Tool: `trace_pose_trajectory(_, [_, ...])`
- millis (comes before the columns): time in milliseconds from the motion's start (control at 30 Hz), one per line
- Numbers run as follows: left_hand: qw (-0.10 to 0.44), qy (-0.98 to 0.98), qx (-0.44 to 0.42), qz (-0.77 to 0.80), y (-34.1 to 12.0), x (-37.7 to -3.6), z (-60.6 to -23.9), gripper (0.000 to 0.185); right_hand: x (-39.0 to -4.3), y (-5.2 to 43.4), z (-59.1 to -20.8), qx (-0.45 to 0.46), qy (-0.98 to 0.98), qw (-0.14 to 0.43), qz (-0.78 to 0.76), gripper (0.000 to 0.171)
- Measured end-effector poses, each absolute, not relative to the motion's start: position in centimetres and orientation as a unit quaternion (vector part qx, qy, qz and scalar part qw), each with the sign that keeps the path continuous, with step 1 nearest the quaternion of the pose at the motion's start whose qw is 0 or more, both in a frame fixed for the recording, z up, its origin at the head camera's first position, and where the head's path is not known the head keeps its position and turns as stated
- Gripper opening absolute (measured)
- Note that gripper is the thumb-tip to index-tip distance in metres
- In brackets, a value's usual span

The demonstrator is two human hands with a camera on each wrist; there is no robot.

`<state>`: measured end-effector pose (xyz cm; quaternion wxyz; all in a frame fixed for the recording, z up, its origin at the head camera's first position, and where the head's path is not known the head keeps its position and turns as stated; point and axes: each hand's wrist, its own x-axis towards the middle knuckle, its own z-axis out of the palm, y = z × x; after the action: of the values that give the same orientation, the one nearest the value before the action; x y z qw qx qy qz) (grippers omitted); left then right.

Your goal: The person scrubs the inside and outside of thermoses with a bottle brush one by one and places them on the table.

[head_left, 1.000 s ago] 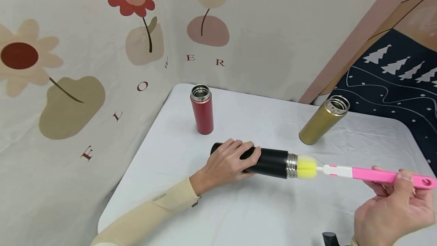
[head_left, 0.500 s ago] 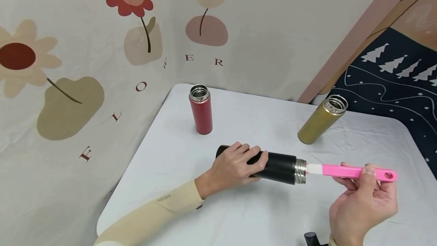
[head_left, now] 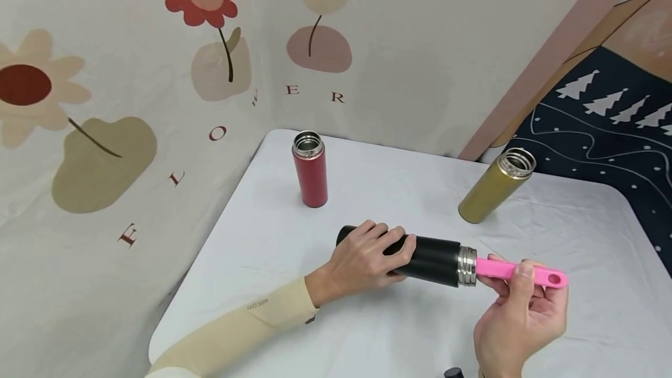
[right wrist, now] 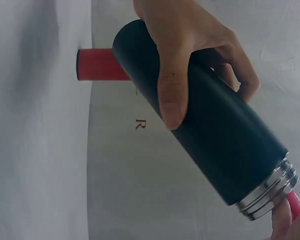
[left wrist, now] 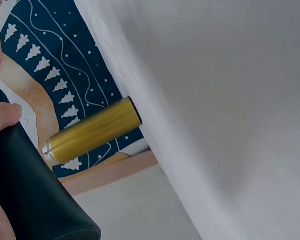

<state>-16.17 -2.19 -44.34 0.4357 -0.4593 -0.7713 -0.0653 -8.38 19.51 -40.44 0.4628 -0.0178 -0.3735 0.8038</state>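
Note:
My left hand (head_left: 367,258) grips a black vacuum flask (head_left: 433,261) around its body, holding it on its side above the table. Its threaded steel mouth (head_left: 467,266) faces right, toward my other hand. With thumb and fingers, my right hand (head_left: 517,314) pinches the pink handle of a bottle brush (head_left: 541,276). The brush's head and white neck are hidden inside the flask. In the right wrist view, the left thumb (right wrist: 172,95) lies along the flask's side, and the pink handle (right wrist: 295,204) shows at its mouth.
A red flask (head_left: 312,179) stands uncapped toward the back left of the white table (head_left: 388,174). An olive-gold flask (head_left: 488,194), also uncapped, stands at the back right. Printed cloth (head_left: 420,45) hangs behind the table.
My right hand has moved left, pushing the brush into the flask; its yellow sponge head and then its white neck have gone inside. The left hand and flask have shifted slightly right.

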Motion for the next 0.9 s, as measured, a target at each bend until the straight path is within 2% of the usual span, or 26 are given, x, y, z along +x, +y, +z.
trace_pose_trajectory(300, [0.368,-0.806,-0.448,-0.122,-2.6,-15.8,-44.1,0.089,-8.1,19.1,-40.6,0.084,-0.465,0.409,0.781,0.016])
trace_pose_trajectory(533, [0.325,-0.829,-0.43,-0.147,-3.3,-15.9,-44.3,0.08,-8.4,20.9,-39.5,0.088,-0.432,0.418,0.794,0.017])
trace_pose_trajectory(667, [0.333,-0.827,-0.422,-0.161,-4.0,-15.9,-44.6,0.077,-8.4,22.2,-38.8,0.056,-0.431,0.429,0.792,0.018])
trace_pose_trajectory(900, [0.352,-0.815,-0.421,-0.188,-4.3,-15.7,-45.0,0.081,-9.1,24.2,-37.8,0.054,-0.436,0.427,0.79,0.02])
